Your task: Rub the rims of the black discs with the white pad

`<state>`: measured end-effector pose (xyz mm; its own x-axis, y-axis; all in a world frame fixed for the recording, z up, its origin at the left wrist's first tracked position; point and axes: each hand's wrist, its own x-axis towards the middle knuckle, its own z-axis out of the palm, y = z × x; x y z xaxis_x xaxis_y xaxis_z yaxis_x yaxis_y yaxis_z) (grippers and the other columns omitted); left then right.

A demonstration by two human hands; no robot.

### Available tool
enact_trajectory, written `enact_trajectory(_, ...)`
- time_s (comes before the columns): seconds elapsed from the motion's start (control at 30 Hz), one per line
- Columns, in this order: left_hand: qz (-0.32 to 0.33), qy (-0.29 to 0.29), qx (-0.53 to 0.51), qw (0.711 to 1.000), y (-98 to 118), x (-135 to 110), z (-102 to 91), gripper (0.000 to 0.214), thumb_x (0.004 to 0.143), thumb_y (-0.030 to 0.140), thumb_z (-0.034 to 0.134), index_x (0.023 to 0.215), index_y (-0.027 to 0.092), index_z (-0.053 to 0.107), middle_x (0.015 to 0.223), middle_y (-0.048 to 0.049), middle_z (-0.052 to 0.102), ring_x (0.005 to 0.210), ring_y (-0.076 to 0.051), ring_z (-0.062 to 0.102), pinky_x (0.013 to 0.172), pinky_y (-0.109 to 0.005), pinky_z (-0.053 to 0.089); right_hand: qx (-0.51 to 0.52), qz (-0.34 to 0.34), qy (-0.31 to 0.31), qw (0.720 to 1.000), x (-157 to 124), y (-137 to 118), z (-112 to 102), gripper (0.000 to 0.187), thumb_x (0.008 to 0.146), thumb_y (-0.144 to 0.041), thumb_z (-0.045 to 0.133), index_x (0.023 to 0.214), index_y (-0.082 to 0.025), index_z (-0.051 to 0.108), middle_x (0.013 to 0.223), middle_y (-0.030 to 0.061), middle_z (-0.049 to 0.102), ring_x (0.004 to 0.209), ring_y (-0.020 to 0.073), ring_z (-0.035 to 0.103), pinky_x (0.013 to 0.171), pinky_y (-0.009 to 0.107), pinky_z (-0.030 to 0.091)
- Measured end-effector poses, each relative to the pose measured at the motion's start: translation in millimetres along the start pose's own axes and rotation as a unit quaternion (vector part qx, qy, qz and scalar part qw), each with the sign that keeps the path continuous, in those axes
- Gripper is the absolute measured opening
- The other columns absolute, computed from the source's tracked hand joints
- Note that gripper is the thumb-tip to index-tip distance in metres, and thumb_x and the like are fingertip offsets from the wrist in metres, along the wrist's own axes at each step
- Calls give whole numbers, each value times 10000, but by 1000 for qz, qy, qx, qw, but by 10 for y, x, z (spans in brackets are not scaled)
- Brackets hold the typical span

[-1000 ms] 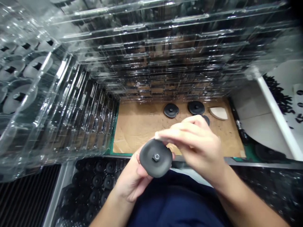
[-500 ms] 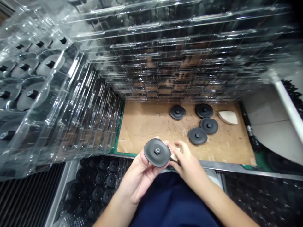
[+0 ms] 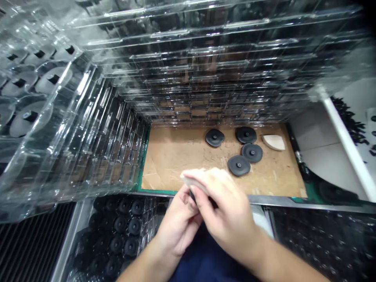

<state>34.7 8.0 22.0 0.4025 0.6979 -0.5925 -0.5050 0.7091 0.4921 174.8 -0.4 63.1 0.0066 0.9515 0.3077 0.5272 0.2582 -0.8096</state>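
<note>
My left hand (image 3: 179, 221) is closed on a black rounded disc (image 3: 212, 202), which my right hand largely covers, so only dark slivers of it show. Bent over the disc, my right hand (image 3: 227, 205) grips a thin pale piece (image 3: 191, 181) whose edge shows beneath the fingers. Whether the pale piece touches the disc is hidden. Beyond my hands, several similar black discs with a small central stud, such as the nearest disc (image 3: 239, 165), lie on a sheet of brown cardboard (image 3: 170, 156).
Clear plastic trays (image 3: 188, 70) are stacked high behind the cardboard, with more trays holding discs (image 3: 29, 115) at left. A pale wedge-shaped piece (image 3: 274, 142) lies at the right. A white-edged panel (image 3: 346, 137) stands at far right. Black discs (image 3: 120, 224) fill a tray below.
My right hand has moved up and left, over the disc, bringing the pale piece to it. The disc has turned from facing up to mostly hidden. The view has shifted slightly.
</note>
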Motion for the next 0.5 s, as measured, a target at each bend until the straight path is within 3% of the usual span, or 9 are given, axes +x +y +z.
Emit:
enact_trajectory(0.1, 14, 20, 20, 1000, 2, 7, 11, 509, 675, 224, 795, 1161, 242, 645, 1166, -59, 686, 1009, -190, 654, 827, -222, 531, 29, 42, -130, 990, 17, -50, 21, 206, 903, -129, 474, 973, -180, 661, 856, 35, 711, 748, 165, 654, 664, 291, 517)
enact_trajectory(0.13, 21, 25, 20, 999, 1, 11, 22, 525, 656, 215, 807, 1155, 249, 647, 1150, -50, 692, 982, -180, 661, 809, -212, 535, 32, 54, -144, 988, 27, -38, 28, 200, 901, -132, 480, 953, -186, 664, 858, 30, 710, 744, 160, 655, 661, 284, 516)
enact_trajectory(0.27, 6, 6, 11, 1000, 9, 10, 82, 447, 610, 239, 839, 1034, 216, 702, 934, -24, 740, 873, -159, 684, 770, -192, 545, -5, -7, -19, 1000, 52, -6, 37, 244, 925, -138, 423, 1043, -137, 636, 895, 78, 704, 796, 194, 642, 735, 332, 508)
enact_trajectory(0.3, 3, -3, 7, 1000, 23, 4, 87, 427, 605, 219, 841, 1012, 220, 710, 939, -20, 745, 891, -159, 684, 784, -188, 542, 11, -20, -19, 1000, 34, -6, 17, 247, 925, -129, 422, 1062, -131, 627, 890, 75, 701, 796, 186, 637, 740, 321, 509)
enact_trajectory(0.4, 8, -18, -8, 1000, 77, -20, 66, 472, 580, 134, 841, 1017, 262, 714, 1030, -2, 749, 959, -156, 682, 827, -182, 533, 60, -9, -106, 993, -79, 2, -111, 211, 900, -106, 476, 1026, -163, 636, 830, 22, 689, 727, 128, 628, 679, 231, 502)
enact_trajectory(0.5, -6, -19, -20, 1000, 91, -31, 51, 494, 577, 119, 836, 1032, 266, 715, 1038, 2, 752, 954, -146, 686, 812, -164, 532, -31, 39, -101, 994, -152, 12, -233, 184, 889, -112, 505, 986, -169, 651, 807, 21, 683, 703, 130, 624, 641, 227, 473)
